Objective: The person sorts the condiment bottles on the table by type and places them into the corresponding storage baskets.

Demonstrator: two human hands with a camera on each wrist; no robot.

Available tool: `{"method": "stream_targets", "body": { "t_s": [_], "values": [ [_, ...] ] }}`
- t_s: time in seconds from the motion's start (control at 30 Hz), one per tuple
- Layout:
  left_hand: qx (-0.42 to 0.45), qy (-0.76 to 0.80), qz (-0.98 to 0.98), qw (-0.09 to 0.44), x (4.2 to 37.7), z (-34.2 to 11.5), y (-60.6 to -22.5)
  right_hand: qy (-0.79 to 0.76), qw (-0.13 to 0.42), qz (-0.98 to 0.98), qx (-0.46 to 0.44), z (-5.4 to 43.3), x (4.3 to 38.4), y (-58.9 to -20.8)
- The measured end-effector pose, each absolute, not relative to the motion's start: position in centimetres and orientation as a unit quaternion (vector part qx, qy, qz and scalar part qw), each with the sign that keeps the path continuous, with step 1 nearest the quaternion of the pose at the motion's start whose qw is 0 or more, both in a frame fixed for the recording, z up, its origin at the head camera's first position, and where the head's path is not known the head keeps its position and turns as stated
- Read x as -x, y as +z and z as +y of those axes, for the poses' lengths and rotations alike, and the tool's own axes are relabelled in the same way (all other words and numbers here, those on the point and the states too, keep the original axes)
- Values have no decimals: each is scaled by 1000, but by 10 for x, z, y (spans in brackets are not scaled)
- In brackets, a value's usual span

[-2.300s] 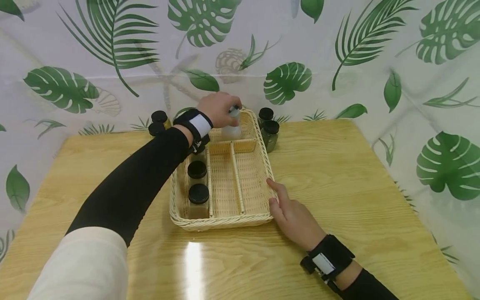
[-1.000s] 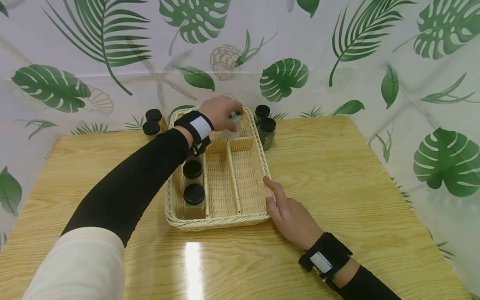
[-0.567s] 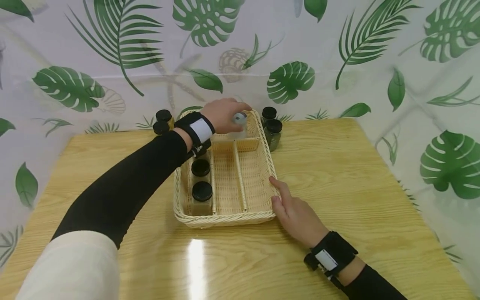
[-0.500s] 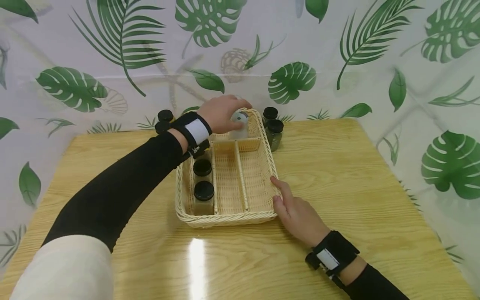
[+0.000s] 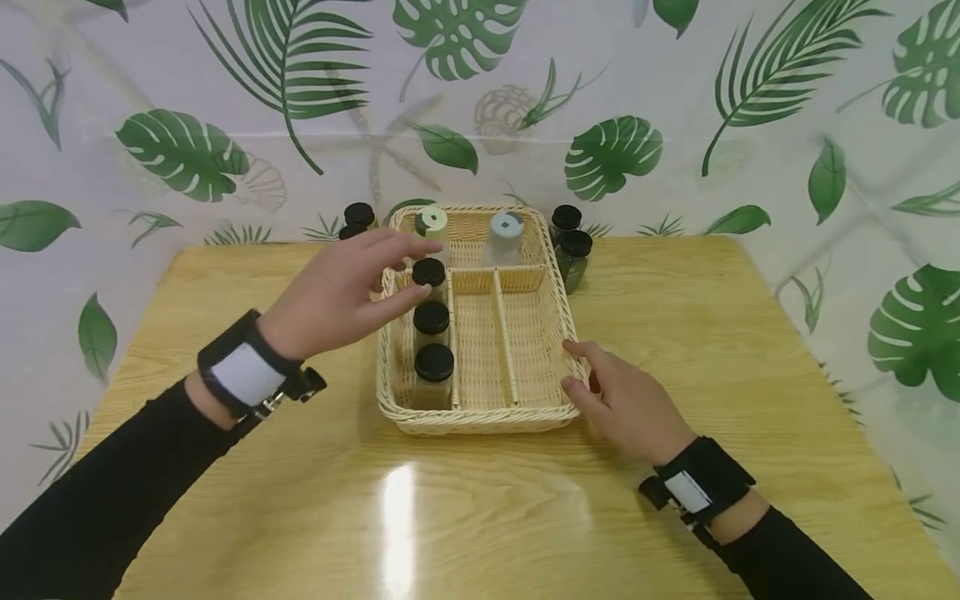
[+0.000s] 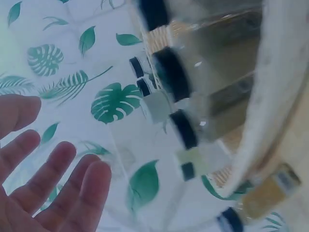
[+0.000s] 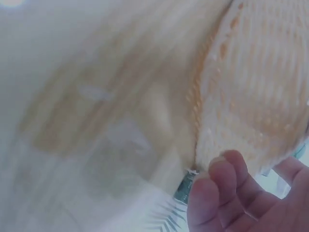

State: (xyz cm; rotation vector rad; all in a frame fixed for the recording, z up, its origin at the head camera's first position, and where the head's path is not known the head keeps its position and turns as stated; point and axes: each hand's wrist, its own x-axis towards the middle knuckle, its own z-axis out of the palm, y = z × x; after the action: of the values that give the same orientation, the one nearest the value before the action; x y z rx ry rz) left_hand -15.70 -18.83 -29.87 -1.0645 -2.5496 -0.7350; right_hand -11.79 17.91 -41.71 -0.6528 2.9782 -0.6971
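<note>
A rectangular wicker basket [image 5: 480, 421] with dividers stands on the table. My left hand [image 5: 352, 287] hovers over its left side, fingers spread, holding nothing. Below and beside the fingers, three black-lidded clear jars [image 5: 433, 364] stand in a row in the left compartment. Across the back compartment are a translucent bottle with a pale blue top [image 5: 506, 237] at right and a bottle with a pale green top [image 5: 432, 222] at left. My right hand [image 5: 633, 406] touches the basket's right rim near the front corner; its loosely bent fingers [image 7: 205, 200] lie against the basket in the right wrist view.
Two black-lidded jars [image 5: 574, 260] with dark contents stand outside the basket's right rear. Two more jars [image 5: 358, 217] stand at its left rear, one with yellowish contents in the left wrist view. A leaf-patterned cloth [image 5: 517, 100] rises behind the wooden table [image 5: 675, 308].
My left hand has let go of the pale-blue-topped bottle, which stands in the back compartment, and has drawn back left and toward me. My right hand stays at the basket's right rim.
</note>
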Motion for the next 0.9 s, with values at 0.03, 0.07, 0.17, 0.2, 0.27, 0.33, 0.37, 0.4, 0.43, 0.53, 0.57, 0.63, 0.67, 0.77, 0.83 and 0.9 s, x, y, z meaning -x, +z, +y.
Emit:
{"method": "stream_targets", "body": {
  "t_s": [0.03,0.07,0.17,0.2,0.27,0.33,0.37,0.4,0.43,0.53,0.57,0.63,0.67,0.77,0.83,0.9],
  "values": [
    [359,-265,-884,141,150,-195,-304,-219,1,952,213,180,121,-416],
    [349,-277,-885,139,143,-201,-309,-215,-4,952,215,180,124,-414],
    [315,-295,-894,121,123,-215,-328,-201,-13,954,220,180,132,-407],
    [308,-300,-895,116,118,-219,-334,-195,-16,955,221,180,134,-404],
    [295,-310,-897,110,107,-224,-346,-181,-25,957,226,180,140,-397],
    [286,-316,-898,111,97,-228,-357,-170,-33,958,230,181,147,-390],
    [283,-318,-898,111,92,-229,-362,-164,-38,958,231,182,151,-388],
    [280,-323,-897,109,88,-230,-367,-159,-43,959,231,182,155,-385],
    [277,-329,-896,105,85,-230,-372,-154,-47,960,230,183,160,-383],
    [275,-347,-892,94,76,-229,-390,-140,-55,961,230,184,177,-376],
    [272,-353,-891,91,74,-229,-395,-138,-59,962,228,184,184,-374],
    [269,-371,-885,83,70,-227,-405,-137,-69,961,229,183,199,-370],
    [267,-377,-883,80,68,-226,-409,-138,-74,961,227,182,206,-368],
    [269,-397,-875,72,63,-222,-419,-147,-85,962,213,178,228,-366],
    [273,-401,-872,69,62,-220,-423,-145,-85,965,200,176,240,-366],
    [274,-402,-871,71,61,-218,-426,-143,-78,969,186,174,249,-366]
  ]
}}
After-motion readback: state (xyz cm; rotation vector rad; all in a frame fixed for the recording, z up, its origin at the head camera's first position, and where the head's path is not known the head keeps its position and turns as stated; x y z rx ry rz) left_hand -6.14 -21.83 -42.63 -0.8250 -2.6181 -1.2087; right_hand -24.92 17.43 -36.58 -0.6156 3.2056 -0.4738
